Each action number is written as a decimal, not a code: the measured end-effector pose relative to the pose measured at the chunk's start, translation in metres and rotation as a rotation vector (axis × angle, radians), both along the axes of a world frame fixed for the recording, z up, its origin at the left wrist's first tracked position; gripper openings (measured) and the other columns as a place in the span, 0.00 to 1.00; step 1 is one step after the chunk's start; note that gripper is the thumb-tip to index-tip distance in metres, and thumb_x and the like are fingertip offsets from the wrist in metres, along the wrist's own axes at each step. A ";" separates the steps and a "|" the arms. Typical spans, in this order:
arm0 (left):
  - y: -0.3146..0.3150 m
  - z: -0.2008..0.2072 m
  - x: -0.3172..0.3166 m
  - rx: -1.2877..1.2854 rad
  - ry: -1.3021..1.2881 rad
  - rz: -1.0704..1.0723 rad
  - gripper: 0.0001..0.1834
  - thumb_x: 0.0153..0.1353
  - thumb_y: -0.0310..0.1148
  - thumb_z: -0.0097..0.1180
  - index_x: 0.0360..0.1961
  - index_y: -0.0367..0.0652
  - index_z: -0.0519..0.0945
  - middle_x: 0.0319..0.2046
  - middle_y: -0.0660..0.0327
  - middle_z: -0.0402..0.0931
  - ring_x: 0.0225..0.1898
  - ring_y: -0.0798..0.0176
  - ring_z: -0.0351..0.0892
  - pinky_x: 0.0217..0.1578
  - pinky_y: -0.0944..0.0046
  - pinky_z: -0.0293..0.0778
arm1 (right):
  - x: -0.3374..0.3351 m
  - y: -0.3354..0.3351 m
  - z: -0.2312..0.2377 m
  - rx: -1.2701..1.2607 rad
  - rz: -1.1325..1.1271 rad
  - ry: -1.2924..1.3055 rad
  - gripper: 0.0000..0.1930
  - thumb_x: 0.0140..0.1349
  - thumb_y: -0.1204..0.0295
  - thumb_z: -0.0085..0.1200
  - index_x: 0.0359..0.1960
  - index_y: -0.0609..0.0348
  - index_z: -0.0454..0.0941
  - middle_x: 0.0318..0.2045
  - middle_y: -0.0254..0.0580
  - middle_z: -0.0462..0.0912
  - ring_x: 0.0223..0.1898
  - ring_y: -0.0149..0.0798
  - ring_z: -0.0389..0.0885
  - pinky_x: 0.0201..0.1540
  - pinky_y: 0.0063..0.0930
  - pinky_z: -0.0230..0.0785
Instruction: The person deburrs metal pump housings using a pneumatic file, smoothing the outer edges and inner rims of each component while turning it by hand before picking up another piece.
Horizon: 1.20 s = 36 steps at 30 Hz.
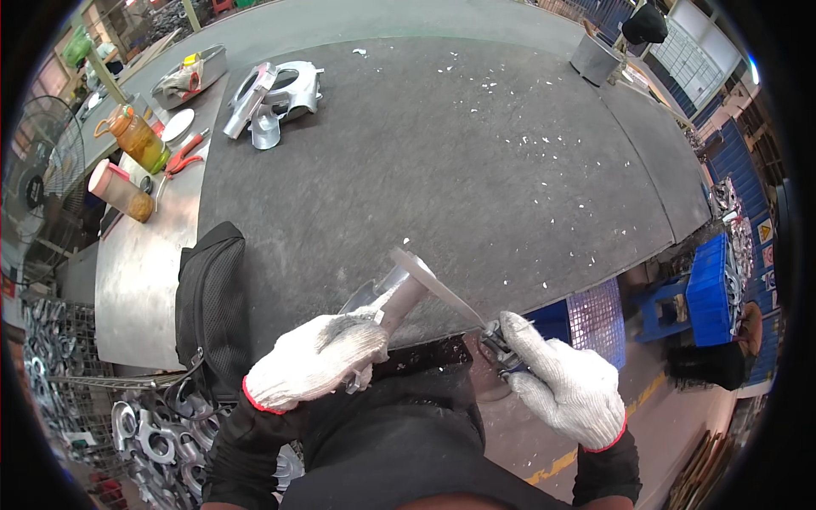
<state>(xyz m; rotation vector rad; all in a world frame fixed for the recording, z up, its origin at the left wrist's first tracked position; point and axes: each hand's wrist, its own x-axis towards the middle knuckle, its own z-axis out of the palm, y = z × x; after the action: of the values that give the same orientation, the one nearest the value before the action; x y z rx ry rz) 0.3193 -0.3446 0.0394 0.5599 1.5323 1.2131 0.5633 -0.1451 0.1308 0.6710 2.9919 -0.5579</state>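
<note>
My left hand point(310, 361), in a white knit glove with a red cuff, is closed round a silver metal casting point(401, 299) at the table's near edge. The casting's tubular end points away from me. My right hand point(571, 393), gloved the same way, grips the dark handle of a flat file point(446, 296). The file's long grey blade slants up to the left, and its tip lies at the casting's far end. Whether blade and metal touch, I cannot tell. Part of the casting is hidden under my left glove.
More silver castings point(276, 98) rest at the far left of the dark table mat point(408, 170), among scattered metal chips. A black bag point(212, 297), red-handled pliers point(183, 157), an orange bottle point(136, 136) and a cup point(119, 189) are left. Blue crate point(710, 272) at right; castings point(161, 442) below left.
</note>
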 end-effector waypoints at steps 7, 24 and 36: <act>0.009 0.023 0.006 -0.143 -0.076 0.030 0.21 0.70 0.45 0.63 0.56 0.41 0.84 0.30 0.62 0.85 0.28 0.71 0.81 0.33 0.67 0.77 | -0.002 0.005 -0.003 -0.131 0.105 -0.134 0.37 0.67 0.55 0.60 0.77 0.33 0.62 0.25 0.40 0.81 0.21 0.41 0.83 0.27 0.33 0.77; 0.013 0.053 0.012 -0.305 0.257 0.029 0.22 0.65 0.47 0.66 0.47 0.37 0.86 0.29 0.59 0.85 0.30 0.66 0.84 0.38 0.66 0.78 | -0.003 -0.014 -0.011 -0.047 0.199 -0.163 0.35 0.60 0.60 0.65 0.71 0.32 0.72 0.26 0.38 0.83 0.21 0.41 0.83 0.23 0.34 0.76; 0.004 0.010 0.001 0.030 -0.129 0.045 0.37 0.39 0.29 0.84 0.52 0.33 0.77 0.36 0.62 0.78 0.34 0.68 0.79 0.38 0.66 0.76 | -0.014 0.000 -0.014 0.075 0.117 -0.033 0.36 0.61 0.55 0.67 0.73 0.30 0.70 0.25 0.41 0.81 0.20 0.40 0.82 0.23 0.35 0.76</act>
<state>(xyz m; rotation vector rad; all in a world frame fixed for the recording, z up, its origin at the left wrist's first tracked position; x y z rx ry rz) 0.3206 -0.3407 0.0497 0.4596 1.4266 1.2833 0.5495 -0.1454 0.1170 0.4999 3.0100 -0.4259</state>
